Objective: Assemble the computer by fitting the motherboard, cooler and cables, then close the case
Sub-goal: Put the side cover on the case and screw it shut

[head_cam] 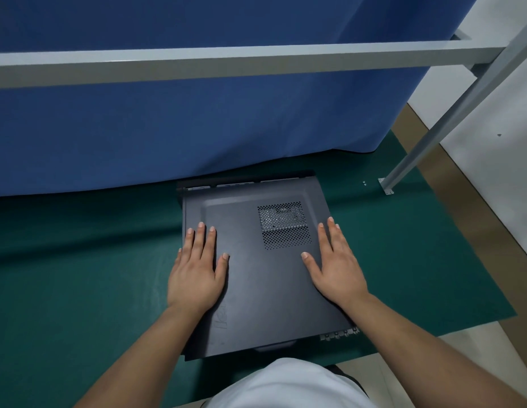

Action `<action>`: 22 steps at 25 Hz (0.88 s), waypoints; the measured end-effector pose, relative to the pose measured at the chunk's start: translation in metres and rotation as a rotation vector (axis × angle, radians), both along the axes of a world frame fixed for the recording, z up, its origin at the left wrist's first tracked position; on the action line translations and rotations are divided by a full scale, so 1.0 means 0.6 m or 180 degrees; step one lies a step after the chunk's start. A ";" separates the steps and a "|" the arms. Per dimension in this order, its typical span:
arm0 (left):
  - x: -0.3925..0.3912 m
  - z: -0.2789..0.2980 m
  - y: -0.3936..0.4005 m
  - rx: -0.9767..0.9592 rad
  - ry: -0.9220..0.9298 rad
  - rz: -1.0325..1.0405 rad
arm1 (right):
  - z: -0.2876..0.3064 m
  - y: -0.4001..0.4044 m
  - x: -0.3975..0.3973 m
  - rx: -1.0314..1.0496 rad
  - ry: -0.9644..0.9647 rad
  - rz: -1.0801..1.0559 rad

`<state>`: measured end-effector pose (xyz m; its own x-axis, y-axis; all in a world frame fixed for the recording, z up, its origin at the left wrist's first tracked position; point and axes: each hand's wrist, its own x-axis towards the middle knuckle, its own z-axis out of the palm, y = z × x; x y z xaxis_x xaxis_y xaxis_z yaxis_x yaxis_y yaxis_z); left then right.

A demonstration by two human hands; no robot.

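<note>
Both hands flat, left hand (pixel 197 270), right hand (pixel 334 263), on side panel (pixel 265 290)

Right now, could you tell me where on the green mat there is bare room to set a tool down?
The green mat lies bare left of the computer case, up to the blue curtain. Right of the case it is bare too, short of the frame leg foot and two small screws. The case top is crowded: left hand and right hand press flat there.

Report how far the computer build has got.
Done, apparently: the side panel covers the case, hiding the parts inside. In hand: the left hand and right hand press flat on it. Left: seating it fully; a strip of the case's far edge shows uncovered.
</note>
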<state>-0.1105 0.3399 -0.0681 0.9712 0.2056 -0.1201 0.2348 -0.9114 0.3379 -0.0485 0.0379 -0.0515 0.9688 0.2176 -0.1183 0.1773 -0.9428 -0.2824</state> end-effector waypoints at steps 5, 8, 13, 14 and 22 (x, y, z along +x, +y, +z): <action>-0.023 0.008 0.001 0.0505 -0.0081 -0.0691 | 0.014 -0.005 0.004 0.0620 0.0035 -0.0609; -0.059 0.013 -0.007 0.0702 -0.0105 -0.1576 | 0.029 0.007 -0.005 0.0143 0.0033 -0.0559; -0.112 0.027 -0.002 0.0889 0.0057 -0.2388 | 0.028 -0.035 -0.062 -0.0811 0.0402 0.1150; -0.116 0.031 -0.002 0.0980 0.0165 -0.2409 | 0.027 -0.049 -0.075 -0.0966 0.0355 0.1382; -0.125 0.036 -0.005 0.0949 0.0474 -0.2328 | 0.023 -0.068 -0.110 -0.1324 -0.0093 0.1728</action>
<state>-0.1857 0.3366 -0.0465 0.8504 -0.4327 -0.2993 -0.4333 -0.8987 0.0680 -0.1143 -0.0030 -0.0376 0.7394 0.6155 -0.2727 0.6575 -0.7473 0.0961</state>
